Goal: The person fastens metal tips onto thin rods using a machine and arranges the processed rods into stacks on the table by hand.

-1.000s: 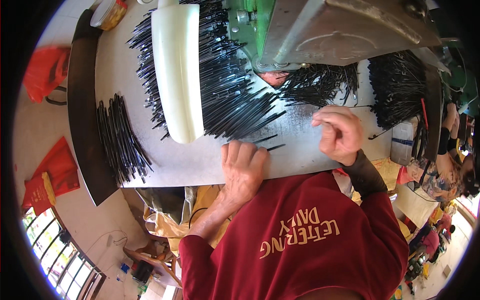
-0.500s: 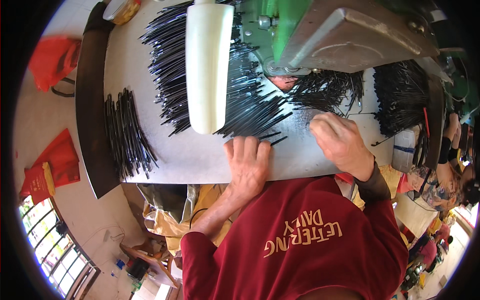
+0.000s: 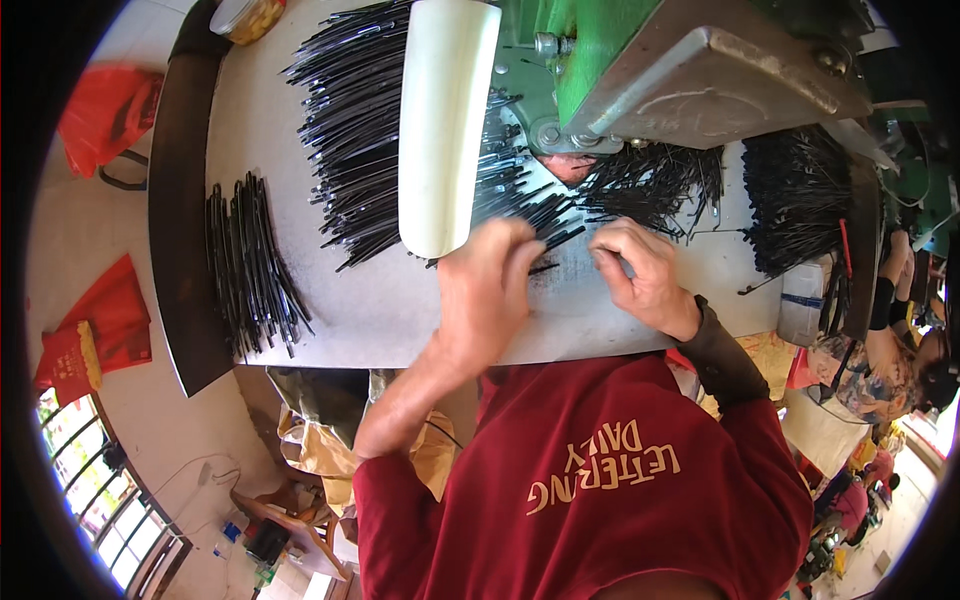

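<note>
A large pile of thin black strips (image 3: 365, 150), some with shiny ends, lies on the grey metal table top. My left hand (image 3: 482, 290) is over the pile's near right end, slightly blurred, its fingers bent and closed; whatever is in them is hidden. To its right, my right hand (image 3: 643, 278) hovers just in front of the green machine (image 3: 590, 70), fingers curled into a pinch. I cannot make out what, if anything, it holds. Between and beyond the hands, loose strip ends (image 3: 560, 215) point toward the machine's base.
A long white lamp-like shade (image 3: 448, 130) hangs over the pile. A smaller bundle of black strips (image 3: 255, 265) lies at the left; tangled black pieces (image 3: 660, 180) and a dense black heap (image 3: 800, 195) are at the right. A clear box (image 3: 803, 305) stands by the right edge.
My left hand has moved up from the table's near edge onto the strip ends. My right hand has shifted slightly left and turned. The white shade appears a little farther right.
</note>
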A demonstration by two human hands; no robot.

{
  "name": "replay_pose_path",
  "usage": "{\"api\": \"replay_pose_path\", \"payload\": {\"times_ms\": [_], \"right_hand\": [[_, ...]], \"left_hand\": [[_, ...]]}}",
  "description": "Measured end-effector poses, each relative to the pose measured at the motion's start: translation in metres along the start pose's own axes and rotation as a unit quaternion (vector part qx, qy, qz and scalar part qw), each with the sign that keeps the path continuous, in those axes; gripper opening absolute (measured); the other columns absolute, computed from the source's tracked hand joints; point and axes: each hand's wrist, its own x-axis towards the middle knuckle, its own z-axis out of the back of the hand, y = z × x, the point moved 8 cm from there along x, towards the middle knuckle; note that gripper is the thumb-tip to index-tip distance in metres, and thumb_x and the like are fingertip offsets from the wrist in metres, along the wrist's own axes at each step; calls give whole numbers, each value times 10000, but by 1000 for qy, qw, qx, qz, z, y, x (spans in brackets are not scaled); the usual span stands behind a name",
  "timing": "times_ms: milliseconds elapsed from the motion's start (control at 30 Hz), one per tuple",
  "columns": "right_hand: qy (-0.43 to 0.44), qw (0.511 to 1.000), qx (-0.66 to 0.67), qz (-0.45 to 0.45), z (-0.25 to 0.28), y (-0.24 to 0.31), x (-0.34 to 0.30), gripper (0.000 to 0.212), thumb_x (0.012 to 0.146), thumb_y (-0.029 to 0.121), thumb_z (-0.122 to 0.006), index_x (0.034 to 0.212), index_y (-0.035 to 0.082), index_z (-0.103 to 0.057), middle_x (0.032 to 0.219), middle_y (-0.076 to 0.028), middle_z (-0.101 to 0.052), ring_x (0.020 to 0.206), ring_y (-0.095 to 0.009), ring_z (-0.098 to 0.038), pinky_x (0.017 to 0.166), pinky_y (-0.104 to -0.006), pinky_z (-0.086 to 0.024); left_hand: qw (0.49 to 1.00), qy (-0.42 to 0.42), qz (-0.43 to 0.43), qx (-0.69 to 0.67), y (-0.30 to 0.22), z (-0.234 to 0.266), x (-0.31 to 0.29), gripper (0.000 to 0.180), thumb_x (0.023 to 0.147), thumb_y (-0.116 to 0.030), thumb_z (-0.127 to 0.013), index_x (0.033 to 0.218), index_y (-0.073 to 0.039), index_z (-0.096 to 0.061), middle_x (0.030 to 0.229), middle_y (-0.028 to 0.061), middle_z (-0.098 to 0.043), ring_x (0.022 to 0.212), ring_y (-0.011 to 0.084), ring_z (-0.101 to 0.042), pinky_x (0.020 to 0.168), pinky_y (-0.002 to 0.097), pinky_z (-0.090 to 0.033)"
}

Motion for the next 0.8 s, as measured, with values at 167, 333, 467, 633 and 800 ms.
{"api": "replay_pose_path", "payload": {"times_ms": [167, 333, 467, 633, 800], "right_hand": [[-26, 998, 25, -55, -4, 3, 23, 141, 802, -29, -649, 932, 7, -605, 738, -103, -620, 606, -204, -617, 542, -291, -482], [-65, 986, 52, -143, 2, -8, 38, 159, 823, -14, -644, 982, -8, -635, 626, -53, -600, 511, -64, -548, 479, -229, -448], [-100, 976, 93, -168, 4, -20, 37, 147, 830, -23, -637, 976, -8, -646, 581, -8, -573, 501, -18, -500, 466, -208, -406], [-114, 966, 134, -188, 1, -30, 37, 137, 846, -24, -626, 978, -5, -658, 572, 25, -535, 501, 1, -452, 457, -197, -369], [-111, 960, 164, -196, 0, -32, 36, 147, 862, -25, -612, 998, -3, -666, 571, 54, -503, 510, 15, -406, 455, -186, -341]], "left_hand": [[997, -7, -60, 48, -6, -6, 48, 191, 820, 33, -641, 1009, 11, -653, 784, 153, -624, 701, 282, -631, 661, 340, -492], [996, -23, -76, 46, -3, -16, 60, 181, 815, 56, -613, 986, 19, -661, 771, 155, -618, 678, 296, -609, 638, 359, -478], [993, -26, -91, 76, -3, -16, 62, 166, 813, 62, -617, 969, 25, -657, 750, 151, -606, 665, 291, -603, 627, 358, -473], [995, -21, -75, 62, 0, -17, 61, 148, 813, 65, -620, 952, 28, -654, 720, 148, -584, 653, 284, -593, 617, 350, -468], [995, -21, -75, 63, 0, -18, 62, 146, 812, 67, -620, 949, 25, -651, 722, 147, -582, 653, 285, -591, 610, 354, -467]]}}
